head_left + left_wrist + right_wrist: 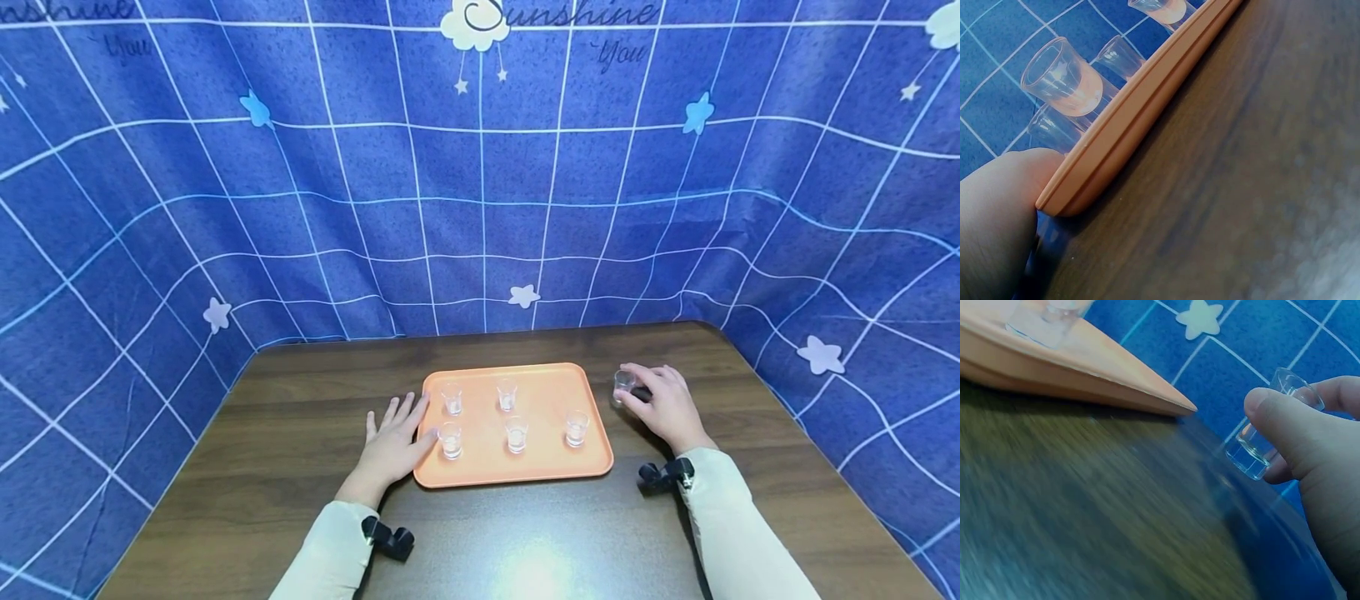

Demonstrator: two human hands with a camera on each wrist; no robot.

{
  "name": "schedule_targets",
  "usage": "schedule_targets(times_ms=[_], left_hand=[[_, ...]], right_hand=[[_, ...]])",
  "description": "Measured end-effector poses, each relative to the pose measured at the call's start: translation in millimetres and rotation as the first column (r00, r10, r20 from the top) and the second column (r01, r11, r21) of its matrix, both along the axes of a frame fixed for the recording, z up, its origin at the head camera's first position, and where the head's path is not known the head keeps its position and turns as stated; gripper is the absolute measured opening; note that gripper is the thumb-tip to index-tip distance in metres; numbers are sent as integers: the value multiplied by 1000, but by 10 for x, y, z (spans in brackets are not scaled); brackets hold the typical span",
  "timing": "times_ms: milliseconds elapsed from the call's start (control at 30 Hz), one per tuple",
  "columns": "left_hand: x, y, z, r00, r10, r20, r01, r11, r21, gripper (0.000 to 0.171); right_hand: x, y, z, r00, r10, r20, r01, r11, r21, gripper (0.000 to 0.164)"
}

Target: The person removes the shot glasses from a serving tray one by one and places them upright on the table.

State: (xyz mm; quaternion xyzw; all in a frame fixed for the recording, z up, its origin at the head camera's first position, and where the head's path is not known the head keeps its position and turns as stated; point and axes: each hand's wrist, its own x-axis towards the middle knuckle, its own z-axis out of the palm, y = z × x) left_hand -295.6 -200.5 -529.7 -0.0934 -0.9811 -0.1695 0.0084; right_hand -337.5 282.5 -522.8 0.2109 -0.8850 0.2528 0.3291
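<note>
An orange tray [480,475] lies on the table with several clear shot glasses standing on it in two rows. Its front row includes a shot glass [516,435] in the middle and another shot glass [576,428] at the right. My left hand [392,446] rests at the tray's left edge, fingers spread straight, the thumb by the front left shot glass [451,440]. Beyond the tray's right edge, my right hand [663,404] pinches a shot glass [1252,453] between thumb and fingers. That glass is upright; whether it touches the table I cannot tell.
The dark wooden table [315,400] reaches out on all sides of the tray. A blue curtain [480,208] with white grid lines and stars hangs along the back and both sides. Black wrist cameras sit on both sleeves [720,483].
</note>
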Motion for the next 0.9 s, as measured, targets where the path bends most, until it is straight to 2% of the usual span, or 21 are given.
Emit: schedule_targets(times_ms=[367, 533, 900], left_hand=[[1, -2, -1, 1000, -6, -10, 6, 1000, 8, 74], [13, 10, 30, 1000, -6, -9, 6, 1000, 14, 74], [22, 16, 47, 1000, 0, 9, 0, 1000, 14, 73]], right_hand=[[34, 194, -13, 996, -59, 65, 58, 998, 9, 49], [49, 329, -32, 992, -103, 73, 103, 995, 4, 48], [96, 560, -10, 986, -145, 79, 147, 989, -9, 47]])
